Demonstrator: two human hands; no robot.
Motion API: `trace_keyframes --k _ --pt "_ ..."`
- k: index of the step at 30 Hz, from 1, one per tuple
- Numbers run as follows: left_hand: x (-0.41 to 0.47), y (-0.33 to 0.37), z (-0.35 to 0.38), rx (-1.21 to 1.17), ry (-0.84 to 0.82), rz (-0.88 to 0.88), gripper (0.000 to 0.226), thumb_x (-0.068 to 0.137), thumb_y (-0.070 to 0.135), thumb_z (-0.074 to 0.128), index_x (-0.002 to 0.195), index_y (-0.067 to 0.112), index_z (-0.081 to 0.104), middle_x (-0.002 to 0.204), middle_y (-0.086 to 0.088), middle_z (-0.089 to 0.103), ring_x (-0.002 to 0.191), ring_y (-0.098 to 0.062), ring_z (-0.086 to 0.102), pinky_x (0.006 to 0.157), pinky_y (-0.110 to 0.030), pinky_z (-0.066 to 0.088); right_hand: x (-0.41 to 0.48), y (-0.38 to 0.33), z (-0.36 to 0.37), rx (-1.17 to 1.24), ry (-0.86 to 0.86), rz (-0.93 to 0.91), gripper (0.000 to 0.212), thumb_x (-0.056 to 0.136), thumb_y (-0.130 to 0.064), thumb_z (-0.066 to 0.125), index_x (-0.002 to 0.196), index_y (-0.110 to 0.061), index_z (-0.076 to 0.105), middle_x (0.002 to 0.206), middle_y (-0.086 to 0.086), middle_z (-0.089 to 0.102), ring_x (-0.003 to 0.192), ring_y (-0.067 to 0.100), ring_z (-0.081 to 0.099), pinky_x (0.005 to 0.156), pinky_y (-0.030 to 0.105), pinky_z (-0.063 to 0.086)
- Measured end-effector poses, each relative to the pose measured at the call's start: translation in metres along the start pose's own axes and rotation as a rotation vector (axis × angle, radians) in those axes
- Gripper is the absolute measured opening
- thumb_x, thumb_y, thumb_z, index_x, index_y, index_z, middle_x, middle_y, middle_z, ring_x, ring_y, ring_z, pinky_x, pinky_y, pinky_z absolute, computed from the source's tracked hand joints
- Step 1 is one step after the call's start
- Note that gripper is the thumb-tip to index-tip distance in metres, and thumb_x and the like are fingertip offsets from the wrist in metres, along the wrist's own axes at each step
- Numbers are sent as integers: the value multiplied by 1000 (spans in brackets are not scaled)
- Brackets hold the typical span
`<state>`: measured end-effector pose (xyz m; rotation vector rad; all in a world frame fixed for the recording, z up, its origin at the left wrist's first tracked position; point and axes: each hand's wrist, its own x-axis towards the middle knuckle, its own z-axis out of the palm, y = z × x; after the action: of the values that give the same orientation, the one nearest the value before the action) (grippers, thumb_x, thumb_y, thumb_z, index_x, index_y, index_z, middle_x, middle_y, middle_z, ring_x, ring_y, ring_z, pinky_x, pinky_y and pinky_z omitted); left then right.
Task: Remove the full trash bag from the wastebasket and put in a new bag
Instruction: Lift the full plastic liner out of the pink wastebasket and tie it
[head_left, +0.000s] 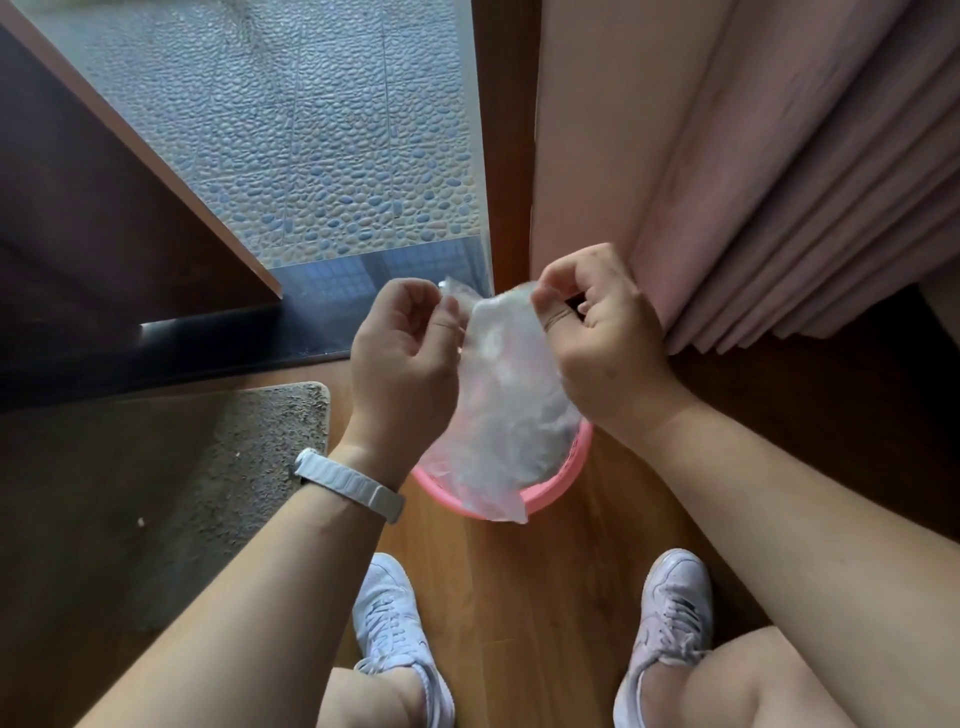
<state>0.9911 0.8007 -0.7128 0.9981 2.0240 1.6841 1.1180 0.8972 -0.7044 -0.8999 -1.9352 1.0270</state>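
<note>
A thin clear plastic bag (498, 395) hangs between my hands above a pink wastebasket (558, 486) that stands on the wooden floor. My left hand (402, 353) pinches the bag's top left edge with curled fingers. My right hand (592, 338) pinches the top right edge. The bag droops down over most of the basket's opening, so the inside of the basket is hidden. Only the basket's pink rim shows, at the near side and right.
A pink curtain (753, 182) hangs at the right, close to the basket. A dark wooden panel (104, 208) and a grey mat (156, 493) lie to the left. A glass pane (311, 130) looks onto pebbled ground. My white shoes (395, 629) stand near the basket.
</note>
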Motion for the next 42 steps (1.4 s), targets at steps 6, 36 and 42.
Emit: trace_keyframes --k 6,36,42 --pt "16 -16 -23 68 203 -66 16 94 16 58 80 23 54 69 1 64 62 -15 67 64 -42 59 12 29 -5 117 136 284 21 90 -14 52 74 -27 52 66 -7 58 64 14 57 67 36 51" --pt "30 19 22 -242 -248 -166 12 91 9 64 101 17 64 90 2 69 84 -15 66 79 -32 55 22 11 5 283 -101 165 11 88 -18 61 88 -29 63 83 -7 66 78 12 63 71 29 54" --pt "64 63 7 -213 -321 -264 17 89 14 69 105 10 73 100 -6 73 95 -19 69 84 -34 54 61 -38 -6 345 -118 260 16 90 -10 63 92 -26 63 82 -4 66 78 12 64 71 26 53"
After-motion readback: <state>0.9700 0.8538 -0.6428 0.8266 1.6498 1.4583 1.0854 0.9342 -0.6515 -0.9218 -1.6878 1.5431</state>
